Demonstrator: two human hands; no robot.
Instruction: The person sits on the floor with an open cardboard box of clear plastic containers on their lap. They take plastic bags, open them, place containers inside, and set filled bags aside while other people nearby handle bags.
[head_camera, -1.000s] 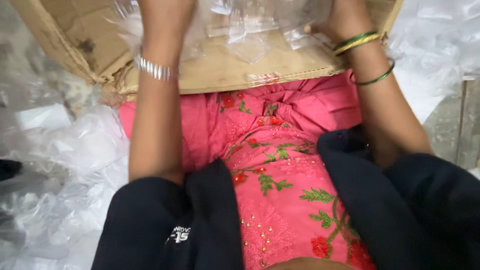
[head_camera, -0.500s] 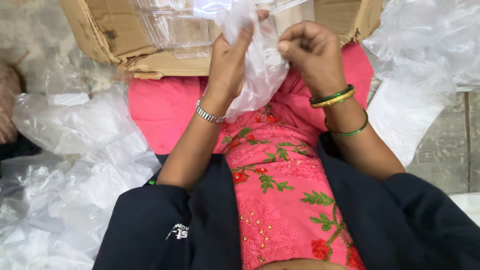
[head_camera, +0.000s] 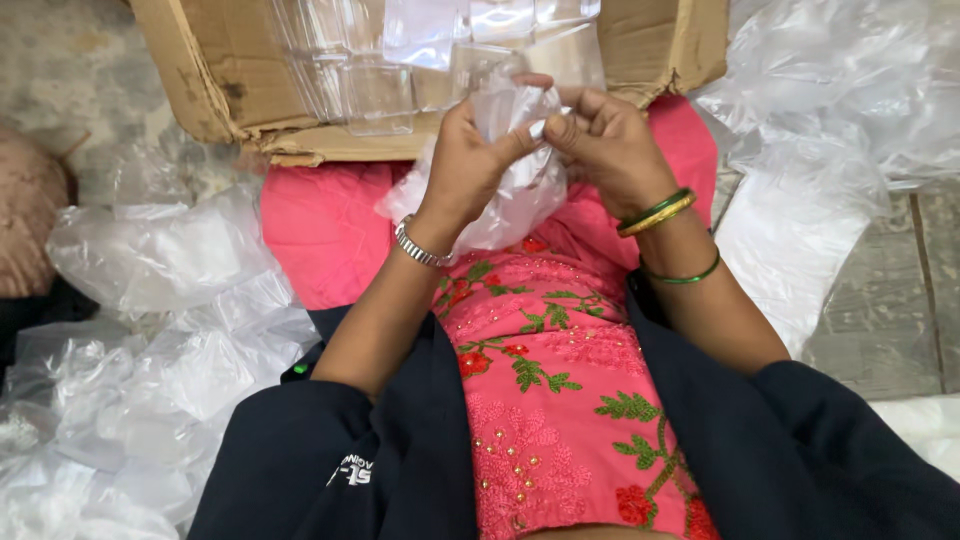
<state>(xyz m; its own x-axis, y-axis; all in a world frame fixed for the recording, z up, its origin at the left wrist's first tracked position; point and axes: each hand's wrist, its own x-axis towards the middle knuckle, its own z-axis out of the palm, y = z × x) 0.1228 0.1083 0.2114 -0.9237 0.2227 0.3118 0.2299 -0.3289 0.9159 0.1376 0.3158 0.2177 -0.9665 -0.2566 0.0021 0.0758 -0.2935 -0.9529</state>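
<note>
We hold a thin clear plastic bag up over our lap, just in front of the cardboard box full of clear plastic containers. Our left hand grips the bag from the side with its fingers curled around it, and our right hand pinches its top edge between thumb and fingertips. It looks like we are working the bag's mouth open, so the pinching fingers must rub the two thin layers apart gently.
</note>
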